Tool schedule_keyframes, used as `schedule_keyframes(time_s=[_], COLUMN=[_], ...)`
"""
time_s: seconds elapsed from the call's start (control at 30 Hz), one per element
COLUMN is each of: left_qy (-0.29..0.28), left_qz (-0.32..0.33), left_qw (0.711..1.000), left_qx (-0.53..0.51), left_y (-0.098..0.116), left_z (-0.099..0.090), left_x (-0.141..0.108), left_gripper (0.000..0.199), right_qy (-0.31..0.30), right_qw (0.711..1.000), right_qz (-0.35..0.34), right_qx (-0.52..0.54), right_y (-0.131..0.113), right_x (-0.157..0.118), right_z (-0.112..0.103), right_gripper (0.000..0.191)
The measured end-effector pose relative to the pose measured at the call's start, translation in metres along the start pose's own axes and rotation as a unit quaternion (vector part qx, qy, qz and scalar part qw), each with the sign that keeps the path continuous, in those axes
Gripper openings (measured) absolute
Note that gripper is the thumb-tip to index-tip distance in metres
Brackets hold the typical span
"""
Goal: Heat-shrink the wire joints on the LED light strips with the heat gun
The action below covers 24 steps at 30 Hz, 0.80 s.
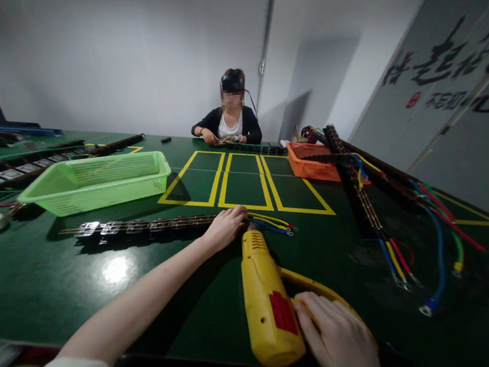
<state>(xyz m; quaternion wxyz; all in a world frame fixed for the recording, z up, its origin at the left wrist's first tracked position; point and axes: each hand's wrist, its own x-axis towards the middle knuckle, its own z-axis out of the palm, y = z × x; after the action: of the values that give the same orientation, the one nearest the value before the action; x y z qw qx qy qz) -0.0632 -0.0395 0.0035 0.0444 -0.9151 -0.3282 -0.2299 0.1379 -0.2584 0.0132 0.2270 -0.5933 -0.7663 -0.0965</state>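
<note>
A yellow heat gun (262, 299) with a red label lies on its side low in the view, and my right hand (339, 337) is wrapped round its handle. Its nozzle points away from me, at the right end of a long dark strip assembly (147, 227) with shiny segments. My left hand (227, 226) has its fingers closed over that end, just beside the nozzle. Yellow, blue and red wires (273, 222) with ring terminals come out to the right of my left hand.
A green basket (108, 193) stands behind the strip. At right are an orange basket (313, 169) and more strips with wires (366, 205). Yellow tape rectangles mark the green table (178, 297). Across it sits a person (231, 120). More strips (13, 171) lie at left.
</note>
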Motion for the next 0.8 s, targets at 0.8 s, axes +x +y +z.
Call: schedule_keyframes(time_s=[0.8], left_qy=[0.015], left_qz=[0.041], left_qw=[0.999], left_qx=[0.007], left_y=[-0.002], left_z=[-0.007], left_x=[-0.007], left_gripper=[0.024], right_qy=[0.046], right_qw=[0.994], right_qz=[-0.009], right_qx=[-0.102], right_y=[0.074], right_x=[-0.024], right_z=[-0.032], right_gripper=[0.052])
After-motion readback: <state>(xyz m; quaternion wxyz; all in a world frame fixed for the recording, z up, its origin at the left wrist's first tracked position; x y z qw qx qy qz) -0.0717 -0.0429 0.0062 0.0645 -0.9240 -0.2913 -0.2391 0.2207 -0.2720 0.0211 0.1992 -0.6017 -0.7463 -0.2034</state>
